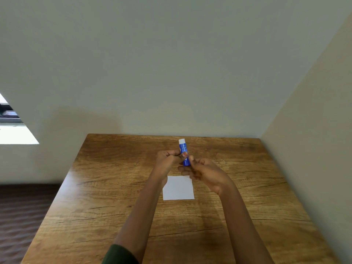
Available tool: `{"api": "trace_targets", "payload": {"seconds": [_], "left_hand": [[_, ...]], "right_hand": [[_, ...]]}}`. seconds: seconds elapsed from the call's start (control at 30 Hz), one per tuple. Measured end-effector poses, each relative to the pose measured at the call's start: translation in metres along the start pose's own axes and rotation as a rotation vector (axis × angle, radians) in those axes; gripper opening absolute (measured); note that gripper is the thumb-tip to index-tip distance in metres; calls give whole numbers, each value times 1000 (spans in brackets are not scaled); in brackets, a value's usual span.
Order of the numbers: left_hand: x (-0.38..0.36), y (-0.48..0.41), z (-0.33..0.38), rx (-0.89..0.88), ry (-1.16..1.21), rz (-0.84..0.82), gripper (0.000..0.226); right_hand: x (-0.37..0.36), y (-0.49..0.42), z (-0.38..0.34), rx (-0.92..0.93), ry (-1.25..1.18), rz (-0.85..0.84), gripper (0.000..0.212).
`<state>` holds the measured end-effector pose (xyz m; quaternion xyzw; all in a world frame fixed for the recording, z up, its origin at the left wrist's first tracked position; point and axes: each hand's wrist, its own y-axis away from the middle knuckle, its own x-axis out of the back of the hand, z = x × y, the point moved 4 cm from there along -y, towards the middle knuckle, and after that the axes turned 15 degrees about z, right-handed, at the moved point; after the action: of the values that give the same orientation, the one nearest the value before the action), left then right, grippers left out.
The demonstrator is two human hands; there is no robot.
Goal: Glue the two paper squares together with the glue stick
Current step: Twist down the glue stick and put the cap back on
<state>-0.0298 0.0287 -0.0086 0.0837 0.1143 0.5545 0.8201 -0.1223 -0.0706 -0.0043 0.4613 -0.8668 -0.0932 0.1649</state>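
Observation:
A blue glue stick with a white end pointing up is held upright above the wooden table. My left hand grips its middle, thumb across the blue body. My right hand grips its lower end, fingers curled around it. Below the hands a white paper square lies flat on the table. I see only one white square outline; whether a second sheet lies on it I cannot tell.
The table stands in a room corner, with a wall behind and a wall on the right. Dark floor lies off the table's left edge. A bright window opening is at far left.

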Motion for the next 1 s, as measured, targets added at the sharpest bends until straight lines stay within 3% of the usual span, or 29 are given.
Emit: {"api": "trace_targets", "payload": {"seconds": [0.2,0.33,0.53,0.73,0.83,0.93,1.0], "left_hand": [[-3,-1,-1,1,-17,-2,16],[-4,-1,0,5,-18,7,19],[-7,3,0,-17,-31,-38,14],[-10,4,1,-17,-40,-51,16],[-12,6,1,-9,-18,-49,13],[-16,8,3,-17,-40,-76,10],[-15,8,3,-13,-40,-92,16]], "right_hand": [[4,0,-3,60,-63,149,20],[6,0,-4,113,20,268,33],[7,0,3,-56,-41,-34,35],[9,3,2,-10,-128,91,23],[10,5,-1,59,-46,181,25],[3,9,0,40,-16,66,25],[2,11,2,-25,-94,-41,39]]}}
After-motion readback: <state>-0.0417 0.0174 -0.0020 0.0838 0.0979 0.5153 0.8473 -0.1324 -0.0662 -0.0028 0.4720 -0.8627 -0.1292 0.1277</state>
